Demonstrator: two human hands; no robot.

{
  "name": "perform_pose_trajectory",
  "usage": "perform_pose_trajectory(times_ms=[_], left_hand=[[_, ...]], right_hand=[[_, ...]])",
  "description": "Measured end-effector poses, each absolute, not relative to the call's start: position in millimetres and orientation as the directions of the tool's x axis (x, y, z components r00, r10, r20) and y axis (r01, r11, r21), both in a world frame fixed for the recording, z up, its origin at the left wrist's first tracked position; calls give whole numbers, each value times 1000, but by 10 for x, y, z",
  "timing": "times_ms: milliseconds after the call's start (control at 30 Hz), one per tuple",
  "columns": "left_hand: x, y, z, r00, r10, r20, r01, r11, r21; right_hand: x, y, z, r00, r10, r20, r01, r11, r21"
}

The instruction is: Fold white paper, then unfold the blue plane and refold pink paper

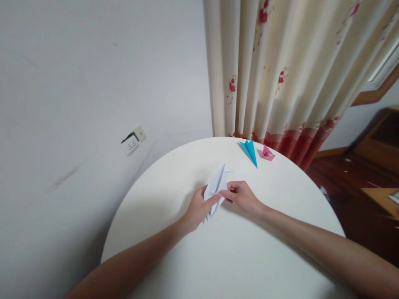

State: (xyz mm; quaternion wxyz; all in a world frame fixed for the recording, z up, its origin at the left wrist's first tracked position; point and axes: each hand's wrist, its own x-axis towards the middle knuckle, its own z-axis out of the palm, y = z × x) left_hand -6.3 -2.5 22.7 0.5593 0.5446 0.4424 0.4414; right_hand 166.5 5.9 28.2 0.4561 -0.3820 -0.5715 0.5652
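Round white bench (pixel 237 257) against a grey wall, flowered curtain (pixel 280 70) behind. Near the far edge, apart from the work — a blue paper dart (pixel 250 152) and just beside it a small pink paper fold (pixel 267 153). Mid-bench, a white folded paper (pixel 217 182), long and pointed, pinched at its middle by left hand (pixel 199 209) and right hand (pixel 241 196). Mid-fold, by the look — next calls for a steady pinch and a clean crease.
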Motion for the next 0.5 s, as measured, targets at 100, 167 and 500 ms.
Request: perform_pose_trajectory(times_ms=[100, 167, 500], left_hand=[[-70, -29, 214, 318, 941, -120, -185, 186, 965], [-70, -33, 220, 379, 914, -145, -227, 243, 943], [-48, -19, 158, 321, 928, -190, -78, 226, 971]], right_hand=[[1662, 29, 332, -312, 940, 140, -115, 109, -987], [1650, 10, 345, -316, 935, 163, -124, 130, -984], [1598, -22, 330, -370, 917, 149, -168, 91, -982]])
